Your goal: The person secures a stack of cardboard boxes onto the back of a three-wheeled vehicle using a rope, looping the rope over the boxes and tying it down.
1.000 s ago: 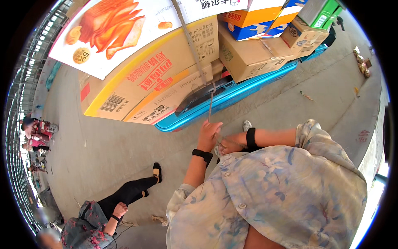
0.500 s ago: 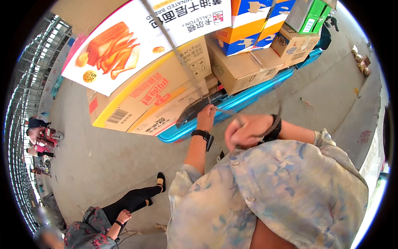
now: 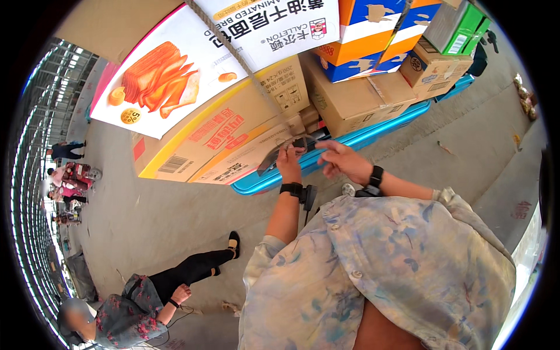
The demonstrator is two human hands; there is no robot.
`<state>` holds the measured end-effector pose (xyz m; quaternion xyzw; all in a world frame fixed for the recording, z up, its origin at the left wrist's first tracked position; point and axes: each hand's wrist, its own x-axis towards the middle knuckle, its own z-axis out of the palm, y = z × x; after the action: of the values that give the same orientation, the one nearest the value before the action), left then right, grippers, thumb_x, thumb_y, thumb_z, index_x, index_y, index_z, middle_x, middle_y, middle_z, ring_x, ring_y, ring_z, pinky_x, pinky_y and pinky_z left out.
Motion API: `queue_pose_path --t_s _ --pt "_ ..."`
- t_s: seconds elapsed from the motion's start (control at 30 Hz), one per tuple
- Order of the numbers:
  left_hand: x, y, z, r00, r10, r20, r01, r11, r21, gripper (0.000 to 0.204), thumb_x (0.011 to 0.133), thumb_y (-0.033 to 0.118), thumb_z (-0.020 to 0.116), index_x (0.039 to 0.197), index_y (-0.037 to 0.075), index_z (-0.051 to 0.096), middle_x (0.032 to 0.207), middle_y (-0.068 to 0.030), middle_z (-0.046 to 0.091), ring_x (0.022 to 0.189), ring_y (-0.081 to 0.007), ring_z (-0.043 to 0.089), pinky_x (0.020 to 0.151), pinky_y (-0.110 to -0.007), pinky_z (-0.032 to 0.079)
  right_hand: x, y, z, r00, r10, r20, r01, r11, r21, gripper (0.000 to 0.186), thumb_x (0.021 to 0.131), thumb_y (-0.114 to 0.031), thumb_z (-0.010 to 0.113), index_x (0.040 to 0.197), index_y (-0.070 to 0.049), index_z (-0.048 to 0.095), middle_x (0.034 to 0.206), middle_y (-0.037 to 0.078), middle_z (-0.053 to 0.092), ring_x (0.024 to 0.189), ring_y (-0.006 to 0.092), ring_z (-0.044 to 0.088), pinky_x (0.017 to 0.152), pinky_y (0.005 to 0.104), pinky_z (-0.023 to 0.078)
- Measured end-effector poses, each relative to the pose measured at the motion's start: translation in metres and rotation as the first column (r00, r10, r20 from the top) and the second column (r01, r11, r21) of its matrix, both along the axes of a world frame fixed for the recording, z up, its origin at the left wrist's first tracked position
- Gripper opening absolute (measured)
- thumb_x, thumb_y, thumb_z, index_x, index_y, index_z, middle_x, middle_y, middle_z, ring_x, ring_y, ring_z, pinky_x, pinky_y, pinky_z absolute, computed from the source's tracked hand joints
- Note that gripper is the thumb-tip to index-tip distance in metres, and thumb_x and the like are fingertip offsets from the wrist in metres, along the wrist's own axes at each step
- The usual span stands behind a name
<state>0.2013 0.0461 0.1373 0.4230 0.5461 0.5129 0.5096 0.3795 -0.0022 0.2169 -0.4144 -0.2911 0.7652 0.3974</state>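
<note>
- Hands up at the load now: half a second back our left hand point(image 3: 290, 162) was lower and the right hand point(image 3: 344, 160) was curled in near the wrist; both have since risen to the rope point(image 3: 251, 70) end at the cart edge.
- Left hand closed on the rope's lower end, right at the near edge of the blue cart point(image 3: 373, 135) (looks like a pinch on the cord; a dark flat piece sits just beside it, we cannot tell what it is).
- Right hand spread, fingers loose, holding nothing, just beside the left, above the cart rim.
- Our read: the tie-down is in hand, rope running taut up and far-left over the boxes, tying not finished as far as we can see.
- Rope crosses the big white bread-picture box point(image 3: 175, 76) and the yellow-edged cardboard box point(image 3: 221, 140) stacked under it; more brown, orange-blue and green cartons far right on the same cart.
- Both wrists carry black bands; a black device hangs just below the left one.
- Surface: bare grey concrete floor point(image 3: 146, 216), outdoors or open hall, some litter far right.
- Near left, a person in a flowered top sits on the floor point(image 3: 134, 303), legs out; more people far left by a metal railing point(image 3: 35, 175).
</note>
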Motion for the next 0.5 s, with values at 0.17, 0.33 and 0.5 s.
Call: queue_pose_path --t_s 0.17,0.33,0.5 --pt "-0.018 0.0 -0.044 -0.077 0.153 -0.985 0.195 0.971 0.136 0.029 0.084 0.014 0.045 0.112 0.005 0.051 0.106 -0.0096 0.057 0.095 -0.0209 0.055 0.074 -0.034 0.044 -0.046 0.048 -0.044 0.709 -0.281 0.647 -0.302 0.708 0.639 0.047 0.081 -0.021 0.062 0.119 0.0 0.045 0.085 0.015 0.061 0.078 0.0287 0.059 0.071 0.0364 0.048" --pt "0.011 0.032 -0.035 0.784 0.079 -0.616 0.11 0.959 0.263 0.033 0.087 0.013 0.046 0.118 0.004 0.049 0.096 -0.0127 0.059 0.071 -0.0203 0.06 0.058 -0.031 0.047 -0.029 0.081 -0.11 0.535 -0.436 0.723 -0.298 0.704 0.645 0.024 0.08 -0.019 0.061 0.096 -0.001 0.059 0.081 0.017 0.061 0.068 0.0283 0.06 0.063 0.0361 0.047" --pt "0.007 0.017 -0.007 0.999 0.046 -0.019 -0.04 0.968 0.247 0.025 0.093 0.021 0.044 0.107 0.004 0.054 0.076 -0.0055 0.057 0.06 -0.0121 0.056 0.054 -0.026 0.045 -0.048 0.073 -0.067 0.794 -0.32 0.517 -0.09 0.779 0.62 0.019 0.085 -0.011 0.052 0.1 0.001 0.056 0.077 0.006 0.057 0.061 0.0123 0.054 0.054 0.0276 0.045"
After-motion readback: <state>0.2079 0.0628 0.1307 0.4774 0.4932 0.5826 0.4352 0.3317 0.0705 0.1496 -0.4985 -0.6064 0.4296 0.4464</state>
